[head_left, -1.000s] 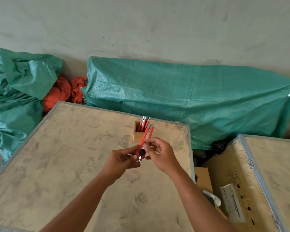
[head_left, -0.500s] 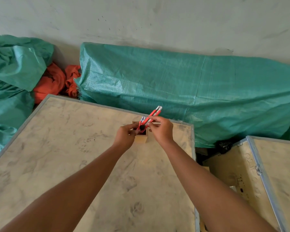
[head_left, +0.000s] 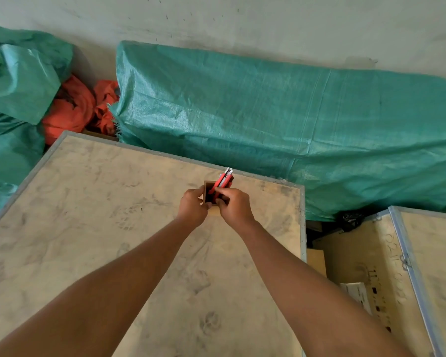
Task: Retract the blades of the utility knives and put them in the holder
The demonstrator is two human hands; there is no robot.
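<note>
The head view looks down two bare forearms reaching out over a dusty plywood surface point(head_left: 113, 228) edged with a metal strip. At its far edge, right of centre, stands a small wooden holder point(head_left: 209, 188), open at the top, with both hands meeting at it.

The left hand point(head_left: 192, 206) sits against the holder's left and near side, fingers curled round it; its grip is clenched on the holder. The right hand point(head_left: 233, 206) is just right of the opening, its fingertips point(head_left: 218, 191) pinched on a red knife point(head_left: 223, 181). That knife slants up and to the far right, its lower end down inside the holder and its metal tip poking above the rim. More red handles lie packed beside it in the same opening; how many cannot be told. Whether any blade is out cannot be told either, as the tips are small and slightly blurred.

Beyond the surface a long green tarp point(head_left: 281, 119) is draped over something bulky against a pale wall point(head_left: 242, 21). At far left is another heap of green tarp, and between the two lies crumpled orange cloth point(head_left: 72, 109). To the right, well apart from the holder, stands a second crate point(head_left: 428, 266) with metal edging and a side panel marked with dark writing too small to read.
</note>
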